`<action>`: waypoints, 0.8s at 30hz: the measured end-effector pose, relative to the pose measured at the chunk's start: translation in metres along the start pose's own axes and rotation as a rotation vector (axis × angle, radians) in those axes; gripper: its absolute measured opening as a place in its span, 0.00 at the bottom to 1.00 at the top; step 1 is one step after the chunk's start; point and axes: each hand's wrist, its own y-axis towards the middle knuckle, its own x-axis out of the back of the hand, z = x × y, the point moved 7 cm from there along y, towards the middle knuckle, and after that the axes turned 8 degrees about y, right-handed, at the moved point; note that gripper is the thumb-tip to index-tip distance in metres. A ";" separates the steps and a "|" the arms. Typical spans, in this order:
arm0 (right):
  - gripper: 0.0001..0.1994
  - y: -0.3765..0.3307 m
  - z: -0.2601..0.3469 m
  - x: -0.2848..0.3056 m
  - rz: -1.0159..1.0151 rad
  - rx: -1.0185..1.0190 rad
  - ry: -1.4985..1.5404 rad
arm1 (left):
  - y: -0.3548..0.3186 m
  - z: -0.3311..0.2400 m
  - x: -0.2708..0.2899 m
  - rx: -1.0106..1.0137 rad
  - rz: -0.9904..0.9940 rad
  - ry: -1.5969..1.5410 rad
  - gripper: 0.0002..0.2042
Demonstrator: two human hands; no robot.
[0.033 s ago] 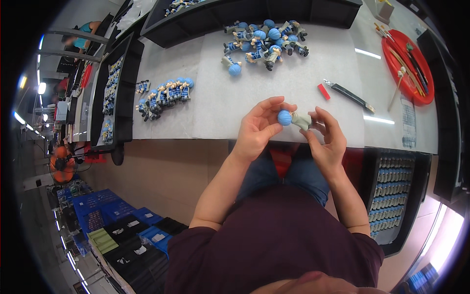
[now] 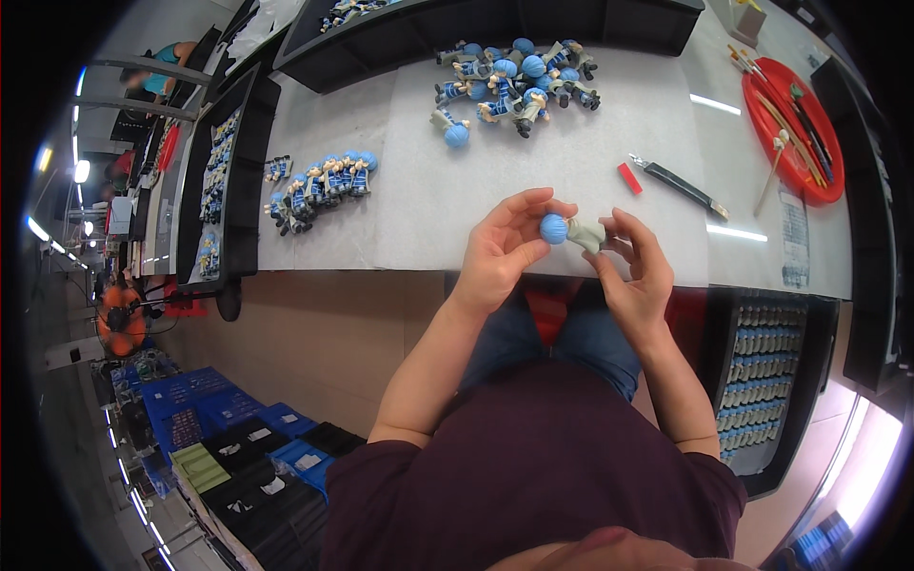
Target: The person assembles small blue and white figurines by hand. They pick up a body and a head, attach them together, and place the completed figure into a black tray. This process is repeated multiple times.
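While the table (image 2: 571,171) stretched away beyond the grip, its pale mat was seen to carry nearly everything else. Off to the left of the grip, black trays (image 2: 224,190) were lined along the table edge, with rows of small figures laid in them. Far to the right and beyond the grip, a red tray (image 2: 828,181) held sticks and brushes. Straight ahead of the grip, well apart from it, a loose pile (image 2: 519,81) of blue-headed figures was heaped. To the left of the grip a neater row (image 2: 319,186) of standing figures had been set out, which suggests finished pieces; by that reading a fair share was done and the pile was left. Just beyond the grip to the right, a dark knife (image 2: 681,186) and a small red block (image 2: 629,178) lay side by side.

At the near table edge, one figure (image 2: 571,231) was held between both hands. Its blue head was pinched by the closed fingertips of the left hand (image 2: 500,252), and its grey body was clasped by the curled fingers of the right hand (image 2: 638,271). Whether the head was fully seated on the body could not be told. This piece was judged to be in mid-assembly.
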 end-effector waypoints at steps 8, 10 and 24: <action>0.14 0.006 0.019 -0.006 0.106 0.118 -0.110 | -0.003 0.008 0.011 0.199 -0.168 0.032 0.15; 0.10 0.002 0.003 -0.002 0.102 -0.027 -0.033 | -0.003 0.007 0.012 0.276 -0.198 0.076 0.15; 0.14 -0.008 -0.026 -0.014 0.063 -0.648 0.439 | -0.001 0.010 0.015 0.268 -0.191 -0.075 0.19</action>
